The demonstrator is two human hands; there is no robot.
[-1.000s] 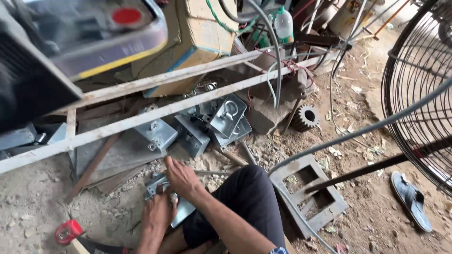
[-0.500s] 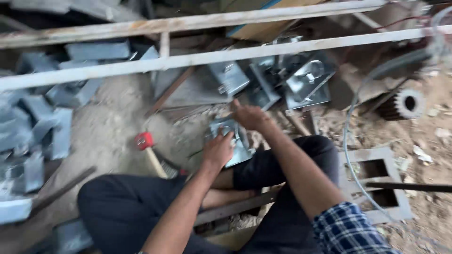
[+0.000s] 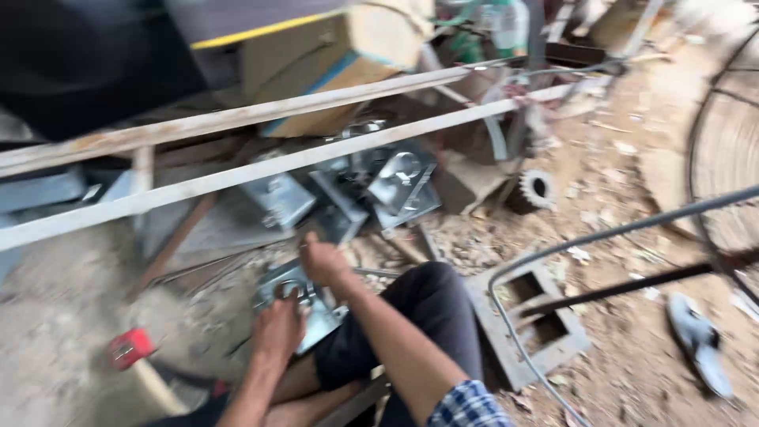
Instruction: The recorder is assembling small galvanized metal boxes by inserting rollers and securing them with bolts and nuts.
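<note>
Metal bracket [image 3: 296,304] (grey, blurred) under both hands [image 3: 278,328], cardboard box [image 3: 332,59] behind.

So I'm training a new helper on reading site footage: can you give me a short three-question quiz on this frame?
1. True or false: both hands are on the metal plate on the ground.
2. Which lies nearest the left hand? A) gear B) red hammer C) sandal
3. Fill in: the plate lies in front of the person's bent ____.

Key:
1. True; the right hand rests at its top edge.
2. B, the red hammer; the gear and sandal lie further right.
3. Knee.
</note>
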